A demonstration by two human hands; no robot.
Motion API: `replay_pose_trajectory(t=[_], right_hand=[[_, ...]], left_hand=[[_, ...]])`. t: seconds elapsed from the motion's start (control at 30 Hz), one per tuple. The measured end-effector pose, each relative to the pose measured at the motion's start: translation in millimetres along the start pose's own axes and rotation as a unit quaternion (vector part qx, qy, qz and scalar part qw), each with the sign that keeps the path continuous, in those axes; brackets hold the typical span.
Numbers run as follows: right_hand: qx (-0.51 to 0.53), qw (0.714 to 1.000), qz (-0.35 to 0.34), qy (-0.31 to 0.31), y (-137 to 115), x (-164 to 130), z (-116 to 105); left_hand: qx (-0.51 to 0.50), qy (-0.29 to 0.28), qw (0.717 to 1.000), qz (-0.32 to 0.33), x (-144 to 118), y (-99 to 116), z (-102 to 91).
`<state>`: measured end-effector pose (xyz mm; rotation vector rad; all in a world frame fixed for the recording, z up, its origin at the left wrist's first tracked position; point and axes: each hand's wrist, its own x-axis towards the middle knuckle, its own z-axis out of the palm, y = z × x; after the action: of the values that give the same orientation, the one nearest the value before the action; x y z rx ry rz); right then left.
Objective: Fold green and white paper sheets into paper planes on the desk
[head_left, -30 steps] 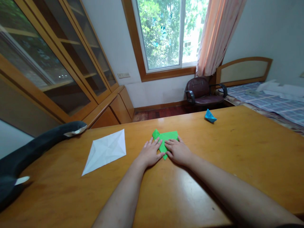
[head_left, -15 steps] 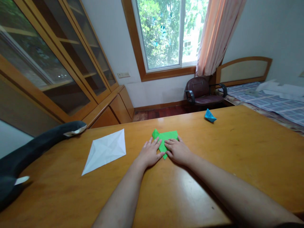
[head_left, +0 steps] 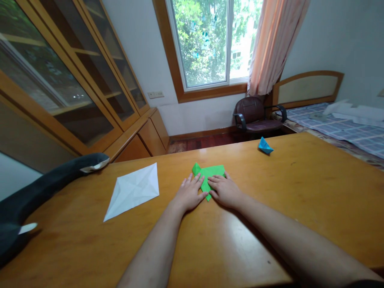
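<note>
A folded piece of bright green paper [head_left: 213,171] lies on the wooden table [head_left: 204,248], one corner sticking up at its far left and a point facing me. On its left edge rests my left hand [head_left: 189,193], palm down with the fingers extended. My right hand [head_left: 225,191] lies flat over the right part of the paper, fingers stretched out. Both hands touch the paper, and parts of it are hidden beneath them. The two thumbs come close together near the paper's near point.
A creased white sheet of paper [head_left: 135,192] lies to the left. At the far right of the table stands a blue folded paper boat [head_left: 265,146]. A dark plush-like object [head_left: 54,180] rests along the left edge. Beyond are an armchair [head_left: 252,112] and a bed [head_left: 354,120].
</note>
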<state>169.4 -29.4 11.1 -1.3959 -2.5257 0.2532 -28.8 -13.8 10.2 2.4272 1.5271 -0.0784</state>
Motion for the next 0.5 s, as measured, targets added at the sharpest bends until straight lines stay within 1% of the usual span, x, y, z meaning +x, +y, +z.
replay_pose_trajectory(t=[0.5], right_hand=[[0.001,1.0,0.003,-0.004,0.3,0.0,1.2]], left_hand=[[-0.002,-0.009,1.0,0.003,1.7,-1.2,0.6]])
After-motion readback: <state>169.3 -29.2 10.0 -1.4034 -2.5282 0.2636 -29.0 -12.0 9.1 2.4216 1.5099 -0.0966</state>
